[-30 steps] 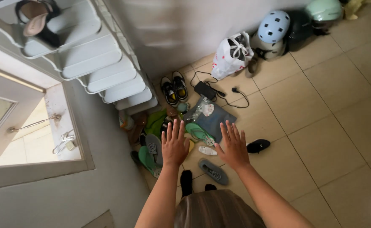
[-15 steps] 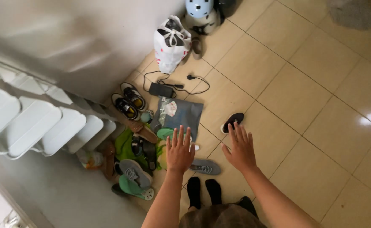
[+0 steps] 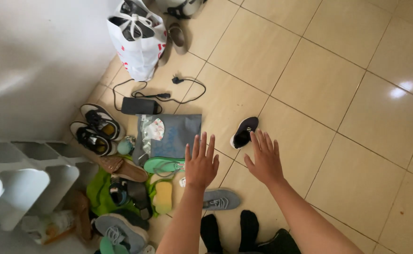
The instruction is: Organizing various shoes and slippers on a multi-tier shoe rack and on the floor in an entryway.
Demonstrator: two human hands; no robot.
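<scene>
Below hands: grey sneaker [image 3: 220, 199], seemingly laced, toe pointing right.

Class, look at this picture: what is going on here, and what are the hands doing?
A person stands on a tiled floor, both hands held out flat and empty. The left hand hovers over a green flip-flop and a grey shoe; the right hand is nearest a small black shoe. Neither touches anything.
</scene>
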